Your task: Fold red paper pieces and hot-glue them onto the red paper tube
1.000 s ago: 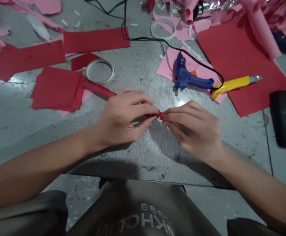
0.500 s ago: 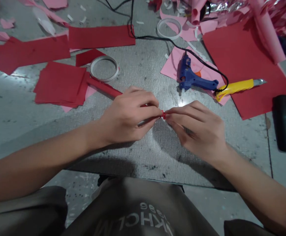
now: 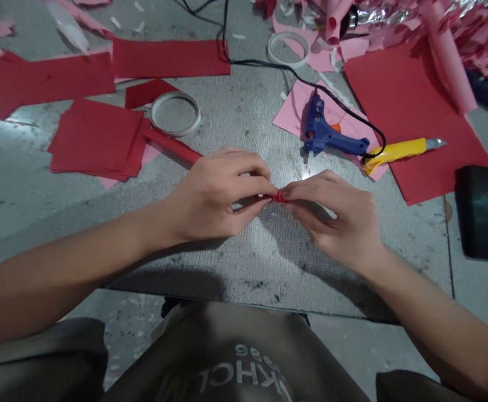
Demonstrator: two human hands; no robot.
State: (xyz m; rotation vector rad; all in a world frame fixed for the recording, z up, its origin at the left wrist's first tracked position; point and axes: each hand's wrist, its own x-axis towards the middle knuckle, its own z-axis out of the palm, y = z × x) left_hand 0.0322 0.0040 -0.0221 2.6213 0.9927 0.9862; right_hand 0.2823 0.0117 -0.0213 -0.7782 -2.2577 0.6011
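Between my two hands is a small crumpled or twisted bit of red paper point(image 3: 278, 195). The fingertips of my left hand point(image 3: 223, 192) pinch it from the left. My right hand point(image 3: 336, 215) has its thumb and fingertips closed on the other end, a little above the table. A narrow red paper roll or folded strip point(image 3: 172, 146) runs from the left under my left hand; whether it joins the pinched piece is hidden. Beyond my right hand a blue glue gun point(image 3: 330, 134) lies on pink paper point(image 3: 288, 114).
A yellow utility knife point(image 3: 398, 151) with bare blade lies on a red sheet point(image 3: 420, 123) at right, near a black object point(image 3: 482, 212). Left are stacked red squares point(image 3: 97, 137) and a tape roll point(image 3: 177, 133). A black cord point(image 3: 264, 63) crosses the back among pink scraps.
My right hand's fingers have shifted slightly on the red paper, and a bit more of it shows between the hands. The whole view has drifted a little; the tools lie as before.
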